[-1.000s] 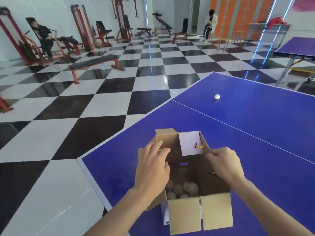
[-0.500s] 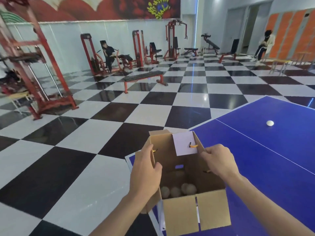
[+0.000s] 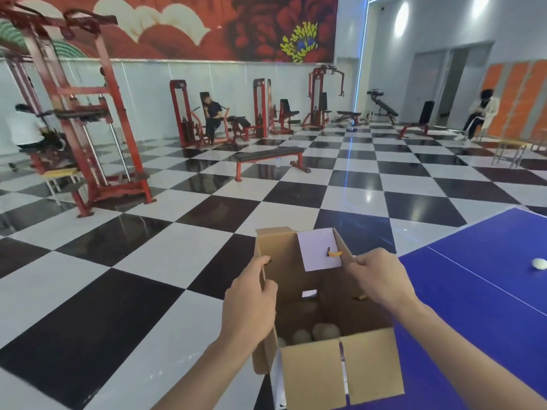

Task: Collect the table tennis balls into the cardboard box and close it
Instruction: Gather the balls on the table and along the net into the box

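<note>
An open brown cardboard box is held out past the corner of the blue table tennis table, above the floor. My left hand grips its left wall, thumb inside. My right hand grips the top of its right wall. Several white table tennis balls lie on the box's bottom. Its near flaps hang down toward me, and the far flap carries a white label. One loose white ball rests on the table at the right edge of view.
A black-and-white checkered floor spreads to the left and ahead. Red gym machines and a bench stand farther off. People sit at the machines and by the orange lockers.
The box has swung left with both hands, from over the table to past its corner above the floor. The view turned left, so the loose ball now sits at the right edge.
</note>
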The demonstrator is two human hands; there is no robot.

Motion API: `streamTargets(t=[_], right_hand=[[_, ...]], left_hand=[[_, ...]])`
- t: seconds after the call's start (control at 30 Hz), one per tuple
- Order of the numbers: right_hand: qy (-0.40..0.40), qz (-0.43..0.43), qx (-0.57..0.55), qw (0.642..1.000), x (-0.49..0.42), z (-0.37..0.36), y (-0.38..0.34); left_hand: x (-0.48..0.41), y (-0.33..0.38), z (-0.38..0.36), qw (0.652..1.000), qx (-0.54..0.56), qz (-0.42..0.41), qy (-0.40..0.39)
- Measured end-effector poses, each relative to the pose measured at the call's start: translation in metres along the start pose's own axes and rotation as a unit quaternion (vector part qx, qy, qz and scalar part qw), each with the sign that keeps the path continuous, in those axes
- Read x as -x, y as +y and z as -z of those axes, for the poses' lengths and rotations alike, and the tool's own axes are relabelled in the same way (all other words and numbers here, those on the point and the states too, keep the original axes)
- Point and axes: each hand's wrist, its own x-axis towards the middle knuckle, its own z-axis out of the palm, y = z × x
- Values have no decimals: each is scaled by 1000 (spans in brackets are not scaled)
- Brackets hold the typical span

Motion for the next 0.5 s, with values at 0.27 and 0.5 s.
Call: streamTargets(t=[0.27, 0.5], right_hand=[[23, 2, -16, 1000, -53, -50, -68], [43, 5, 9, 999, -113, -79, -110]], left_hand=[[-106, -48, 38, 999, 36, -2, 15], [-186, -74, 49, 998, 59, -14, 20]])
